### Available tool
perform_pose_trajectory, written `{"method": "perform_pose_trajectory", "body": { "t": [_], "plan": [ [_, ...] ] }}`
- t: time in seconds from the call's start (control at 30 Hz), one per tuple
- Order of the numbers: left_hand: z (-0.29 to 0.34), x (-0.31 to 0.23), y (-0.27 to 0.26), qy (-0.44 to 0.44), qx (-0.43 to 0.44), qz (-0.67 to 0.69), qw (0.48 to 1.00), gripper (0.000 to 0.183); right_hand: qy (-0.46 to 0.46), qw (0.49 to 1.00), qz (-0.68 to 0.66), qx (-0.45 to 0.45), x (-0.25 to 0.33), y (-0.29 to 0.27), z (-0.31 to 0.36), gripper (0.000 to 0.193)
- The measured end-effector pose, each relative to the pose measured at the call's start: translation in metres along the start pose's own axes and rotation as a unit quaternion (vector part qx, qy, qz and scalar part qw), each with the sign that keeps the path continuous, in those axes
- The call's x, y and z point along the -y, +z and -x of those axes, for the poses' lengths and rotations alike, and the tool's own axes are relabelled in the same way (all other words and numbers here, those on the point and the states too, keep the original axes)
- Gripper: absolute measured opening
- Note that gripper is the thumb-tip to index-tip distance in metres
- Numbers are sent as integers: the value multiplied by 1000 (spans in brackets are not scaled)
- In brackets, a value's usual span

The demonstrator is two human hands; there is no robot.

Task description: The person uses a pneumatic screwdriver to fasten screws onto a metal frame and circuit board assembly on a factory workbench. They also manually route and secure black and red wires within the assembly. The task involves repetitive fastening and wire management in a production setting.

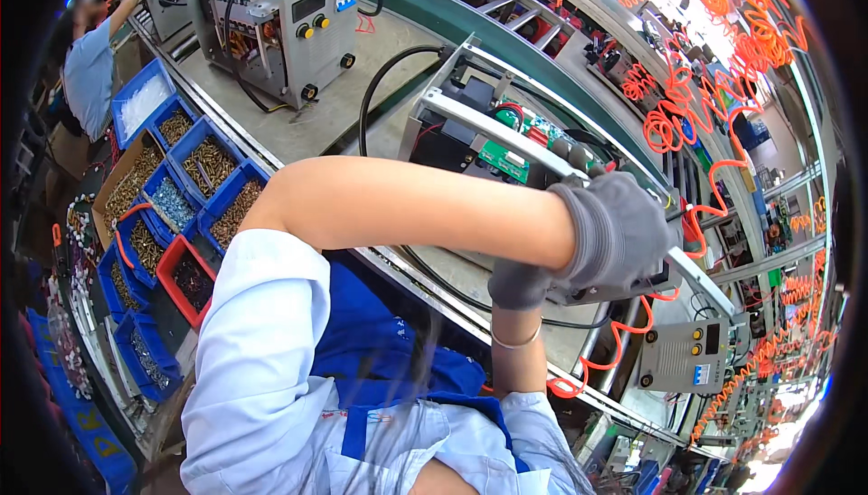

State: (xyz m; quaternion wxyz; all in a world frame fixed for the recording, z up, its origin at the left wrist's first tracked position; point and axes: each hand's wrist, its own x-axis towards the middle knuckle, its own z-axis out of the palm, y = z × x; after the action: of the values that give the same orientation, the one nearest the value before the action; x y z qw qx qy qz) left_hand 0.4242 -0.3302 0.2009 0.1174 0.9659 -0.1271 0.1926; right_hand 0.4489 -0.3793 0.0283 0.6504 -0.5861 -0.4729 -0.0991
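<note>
In front of me an opened grey welding machine (466, 120) lies with a green circuit board (503, 159) and black parts inside. A long light metal bar (506, 133) crosses its top. My left arm reaches across to the right. My left hand (624, 224), in a grey glove, lies over the bar's right half. It looks curled, with its fingertips out of sight. My right hand (519, 285), also gloved, is mostly covered by my left forearm, its fingers hidden. Dark glove fingertips (570, 153) show beside the bar; I cannot tell which hand they belong to.
Blue bins (208, 165) of screws and small parts, with a red bin (185, 278), stand at left. Another open welding machine (289, 38) is farther up the bench. Orange coiled hoses (678, 106) hang at right, near a grey unit (684, 357). A person (89, 79) stands far left.
</note>
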Motion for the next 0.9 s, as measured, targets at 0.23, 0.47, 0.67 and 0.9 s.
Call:
{"method": "perform_pose_trajectory", "body": {
  "t": [0.23,0.47,0.67,0.9],
  "plan": [
    [-20,38,20,12,-4,95,995,50,240,963,-117,-36,30,-12,-24,42],
    [-26,50,42,-17,-3,61,998,31,310,909,-269,-76,61,-69,23,44],
    [-26,57,44,-27,-11,75,997,32,374,898,-216,-85,62,-111,61,45],
    [-13,48,59,28,-168,-158,973,35,378,905,-164,-108,85,-114,71,41]
  ]
}}
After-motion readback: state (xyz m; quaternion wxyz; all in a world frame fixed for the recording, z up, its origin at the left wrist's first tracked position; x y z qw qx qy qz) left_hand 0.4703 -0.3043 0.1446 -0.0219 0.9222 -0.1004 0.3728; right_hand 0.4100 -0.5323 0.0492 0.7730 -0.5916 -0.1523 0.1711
